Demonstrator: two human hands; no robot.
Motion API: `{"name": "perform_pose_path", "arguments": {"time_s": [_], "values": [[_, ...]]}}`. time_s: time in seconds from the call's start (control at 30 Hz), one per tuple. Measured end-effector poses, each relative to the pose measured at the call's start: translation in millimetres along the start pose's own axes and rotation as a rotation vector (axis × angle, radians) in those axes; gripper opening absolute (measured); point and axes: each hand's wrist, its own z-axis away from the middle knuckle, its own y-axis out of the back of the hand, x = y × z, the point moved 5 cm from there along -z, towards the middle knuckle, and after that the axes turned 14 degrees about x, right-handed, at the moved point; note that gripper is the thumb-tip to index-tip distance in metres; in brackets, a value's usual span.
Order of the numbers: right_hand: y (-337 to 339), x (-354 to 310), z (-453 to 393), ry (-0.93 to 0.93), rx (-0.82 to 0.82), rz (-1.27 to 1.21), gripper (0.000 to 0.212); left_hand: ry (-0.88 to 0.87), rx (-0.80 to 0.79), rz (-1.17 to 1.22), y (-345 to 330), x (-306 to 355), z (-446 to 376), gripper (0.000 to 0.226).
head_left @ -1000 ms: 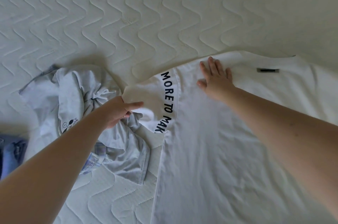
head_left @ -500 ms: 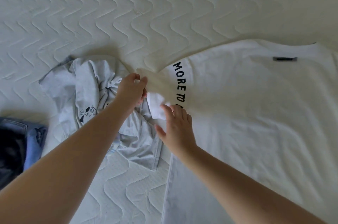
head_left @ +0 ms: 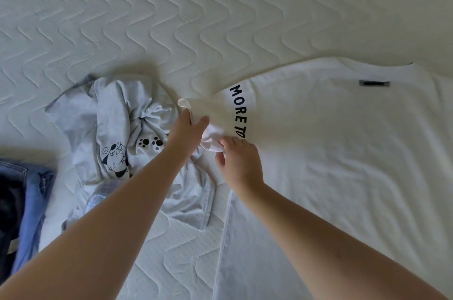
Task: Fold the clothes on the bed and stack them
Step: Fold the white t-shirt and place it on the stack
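The bed (head_left: 171, 18) under my arms is a quilted cover, matt off-white, stitched in wavy lines that leave soft ridges. The white T-shirt (head_left: 343, 152) on the right is smooth, matt cotton-like cloth with faint creases and flat black printed letters on its sleeve. The grey T-shirt (head_left: 117, 108) on the left is thinner-looking knit cloth, crumpled, with a black cartoon print. At the near left edge lie blue jeans (head_left: 27, 192), coarser denim.

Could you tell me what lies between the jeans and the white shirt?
The crumpled grey shirt lies between the jeans and the white shirt, in the head view.
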Motion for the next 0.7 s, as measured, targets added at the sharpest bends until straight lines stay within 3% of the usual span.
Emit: {"name": "perform_pose_path", "arguments": {"time_s": [0.13,0.3,0.43,0.57,0.63,0.7], "values": [[20,7,14,-0.117,0.041,-0.215,0.018,-0.195,0.034,0.001,5,35,9,0.006],[41,19,24,-0.275,0.072,-0.304,0.038,-0.391,0.017,-0.076,-7,87,26,0.007],[62,30,27,-0.351,0.086,-0.34,0.022,-0.582,-0.073,-0.109,-28,130,57,0.013],[87,51,36,-0.414,0.121,-0.438,0.01,-0.633,-0.197,-0.126,-57,163,88,0.014],[102,65,43,-0.464,0.159,-0.476,0.027,-0.635,-0.237,-0.131,-76,176,100,0.014],[115,81,51,-0.537,0.183,-0.517,0.03,-0.623,-0.248,-0.136,-99,187,113,0.016]]}}
